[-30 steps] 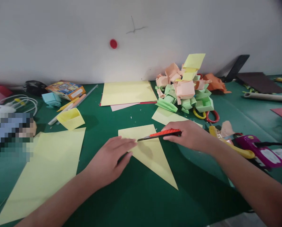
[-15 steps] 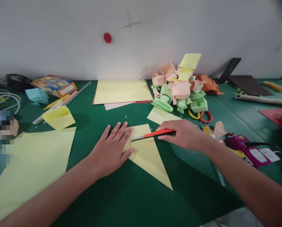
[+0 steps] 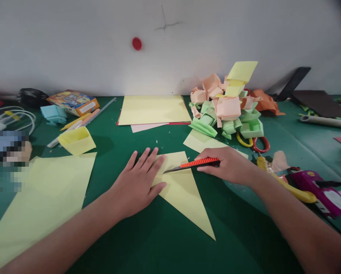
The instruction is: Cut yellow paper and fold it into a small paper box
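A folded piece of yellow paper (image 3: 187, 190) lies on the green tabletop, one sharp corner pointing toward me. My left hand (image 3: 139, 182) rests flat over its left part with the fingers spread, hiding that side. In my right hand (image 3: 224, 163) is a red and black utility knife (image 3: 200, 163), its blade out and pointing left. The blade tip is at the paper's crease, close to my left thumb and forefinger; whether it is cutting in, I cannot tell.
A large yellow sheet (image 3: 53, 186) lies at the left, below a yellow paper box (image 3: 77, 140). Stacked sheets (image 3: 156, 110) sit near the wall. Folded paper pieces (image 3: 227, 108) are heaped at the back right, beside scissors (image 3: 261, 144). Right of my right forearm is a purple device (image 3: 321, 190).
My left hand has flattened and spread its fingers on the paper. The knife has shifted only slightly, its tip staying near the crease. The camera view has swung a little.
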Motion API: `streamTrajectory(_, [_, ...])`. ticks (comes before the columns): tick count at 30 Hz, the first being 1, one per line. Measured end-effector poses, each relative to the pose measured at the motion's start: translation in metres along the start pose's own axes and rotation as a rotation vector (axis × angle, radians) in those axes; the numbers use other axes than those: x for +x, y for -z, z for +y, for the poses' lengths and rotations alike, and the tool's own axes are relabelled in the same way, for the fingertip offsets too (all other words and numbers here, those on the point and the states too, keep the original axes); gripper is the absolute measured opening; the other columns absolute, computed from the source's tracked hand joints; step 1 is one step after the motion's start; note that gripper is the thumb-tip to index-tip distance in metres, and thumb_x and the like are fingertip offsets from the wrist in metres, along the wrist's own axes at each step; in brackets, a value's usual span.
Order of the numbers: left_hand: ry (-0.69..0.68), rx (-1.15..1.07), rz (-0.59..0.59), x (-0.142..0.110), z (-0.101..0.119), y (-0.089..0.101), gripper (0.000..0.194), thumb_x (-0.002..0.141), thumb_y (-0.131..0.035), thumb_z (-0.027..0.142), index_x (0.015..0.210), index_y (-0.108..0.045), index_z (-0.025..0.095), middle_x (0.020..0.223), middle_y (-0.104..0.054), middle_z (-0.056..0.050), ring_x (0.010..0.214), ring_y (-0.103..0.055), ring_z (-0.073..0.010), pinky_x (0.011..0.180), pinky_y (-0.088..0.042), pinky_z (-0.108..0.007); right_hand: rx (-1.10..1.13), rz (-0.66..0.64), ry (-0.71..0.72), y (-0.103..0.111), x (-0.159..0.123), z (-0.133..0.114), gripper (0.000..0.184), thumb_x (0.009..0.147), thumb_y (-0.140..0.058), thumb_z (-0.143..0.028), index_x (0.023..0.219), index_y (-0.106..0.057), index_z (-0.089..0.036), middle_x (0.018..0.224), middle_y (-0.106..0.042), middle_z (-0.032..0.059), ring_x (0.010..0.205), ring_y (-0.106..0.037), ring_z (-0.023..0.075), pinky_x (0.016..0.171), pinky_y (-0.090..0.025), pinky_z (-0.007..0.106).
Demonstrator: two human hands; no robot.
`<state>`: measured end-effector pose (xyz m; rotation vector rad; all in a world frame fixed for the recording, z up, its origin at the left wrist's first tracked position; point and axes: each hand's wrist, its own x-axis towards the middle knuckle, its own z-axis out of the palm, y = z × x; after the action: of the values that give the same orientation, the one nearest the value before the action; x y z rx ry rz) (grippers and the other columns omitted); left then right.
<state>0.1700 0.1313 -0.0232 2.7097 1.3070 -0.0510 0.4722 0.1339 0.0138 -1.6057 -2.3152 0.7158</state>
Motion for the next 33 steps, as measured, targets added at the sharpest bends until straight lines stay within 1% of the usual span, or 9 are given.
streamTrajectory(7, [0.001, 0.006, 0.027, -0.0007, -0.0030, -0.0045, 0.072, 0.103, -0.024, 0.063, 0.163, -0.018, 0.025, 0.171, -0.016, -0.006, 0.158, -0.012, -0.0331, 0.127, -0.009, -0.058, 0.030, -0.002, -0.002, -0.0002, 0.0011, 0.0025, 0.020, 0.088, -0.067, -0.043, 0.103, -0.073, -0.031, 0.102, -0.076, 0.0011, 0.086, -0.068, 0.0228, 0.075, -0.050, 0.034])
streamTrajectory(12, [0.008, 0.003, -0.005, 0.0001, -0.0020, -0.0017, 0.072, 0.103, -0.023, 0.062, 0.163, -0.018, 0.023, 0.171, -0.013, -0.006, 0.158, -0.010, -0.0336, 0.126, -0.009, -0.060, 0.028, -0.018, -0.018, 0.0009, 0.0014, 0.0028, 0.022, 0.089, -0.067, -0.045, 0.105, -0.073, -0.031, 0.100, -0.076, 0.0014, 0.084, -0.068, 0.0225, 0.076, -0.051, 0.035])
streamTrajectory(17, [0.006, -0.004, 0.011, -0.0005, -0.0016, -0.0012, 0.072, 0.103, -0.023, 0.063, 0.163, -0.019, 0.024, 0.171, -0.017, -0.006, 0.158, -0.013, -0.0337, 0.126, -0.009, -0.060, 0.033, -0.011, 0.005, 0.0009, 0.0017, 0.0020, 0.021, 0.088, -0.068, -0.044, 0.104, -0.074, -0.030, 0.103, -0.076, 0.0020, 0.086, -0.069, 0.0227, 0.076, -0.052, 0.034])
streamTrajectory(23, [0.004, -0.001, 0.025, -0.0006, -0.0026, -0.0026, 0.071, 0.103, -0.026, 0.062, 0.163, -0.020, 0.024, 0.170, -0.018, -0.006, 0.157, -0.014, -0.0335, 0.127, -0.009, -0.059, 0.044, -0.003, 0.013, -0.0001, 0.0018, 0.0043, 0.021, 0.088, -0.069, -0.043, 0.104, -0.074, -0.030, 0.103, -0.077, 0.0016, 0.086, -0.069, 0.0224, 0.074, -0.052, 0.033])
streamTrajectory(29, [0.010, 0.010, -0.024, 0.0007, -0.0016, -0.0009, 0.072, 0.103, -0.022, 0.063, 0.163, -0.016, 0.024, 0.171, -0.009, -0.005, 0.158, -0.007, -0.0325, 0.126, -0.008, -0.060, 0.044, -0.004, 0.011, 0.0009, 0.0017, 0.0064, 0.023, 0.088, -0.068, -0.045, 0.105, -0.074, -0.030, 0.103, -0.077, 0.0028, 0.086, -0.069, 0.0235, 0.075, -0.052, 0.035])
streamTrajectory(33, [0.022, 0.015, -0.050, 0.0011, -0.0009, 0.0003, 0.072, 0.103, -0.021, 0.063, 0.164, -0.013, 0.024, 0.171, -0.006, -0.004, 0.158, -0.005, -0.0317, 0.126, -0.006, -0.060, 0.041, -0.014, -0.013, 0.0015, 0.0013, 0.0089, 0.023, 0.087, -0.069, -0.046, 0.104, -0.074, -0.031, 0.103, -0.077, 0.0024, 0.086, -0.070, 0.0243, 0.077, -0.053, 0.036])
